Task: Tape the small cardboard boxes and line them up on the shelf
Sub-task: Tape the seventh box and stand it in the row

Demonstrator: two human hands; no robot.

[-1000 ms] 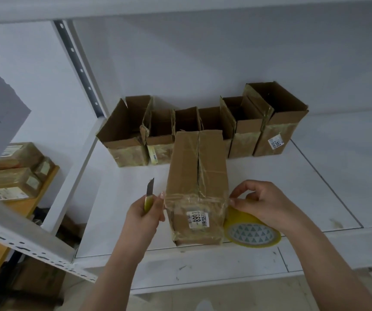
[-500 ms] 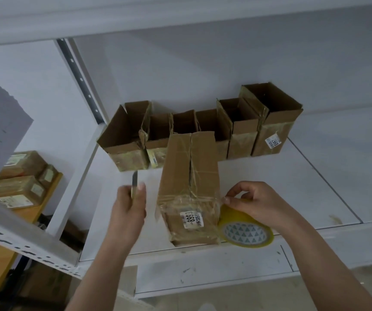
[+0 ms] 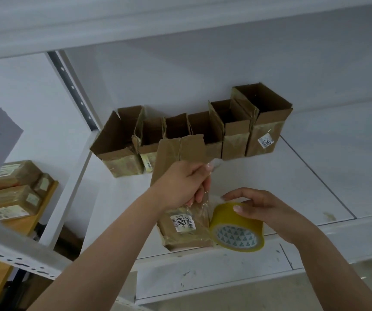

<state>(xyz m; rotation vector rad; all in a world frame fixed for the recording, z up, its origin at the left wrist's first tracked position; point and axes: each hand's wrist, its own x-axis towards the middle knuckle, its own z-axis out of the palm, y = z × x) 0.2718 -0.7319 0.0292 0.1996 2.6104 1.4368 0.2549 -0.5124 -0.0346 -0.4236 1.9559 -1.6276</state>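
The left hand (image 3: 180,182) has crossed from beside the box (image 3: 181,191) onto its top, fingers curled, smoothing clear tape while the right hand (image 3: 261,206) grips the yellow tape roll (image 3: 236,227), so sealing is underway

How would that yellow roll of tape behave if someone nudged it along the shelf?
The tape roll looks apt to roll, being round and standing on its edge. The right hand gripping its top probably steadies it. The strip stretched to the box might tug it back.

Single head view, close, looking forward and down onto white shelf (image 3: 315,176); hands in foreground.
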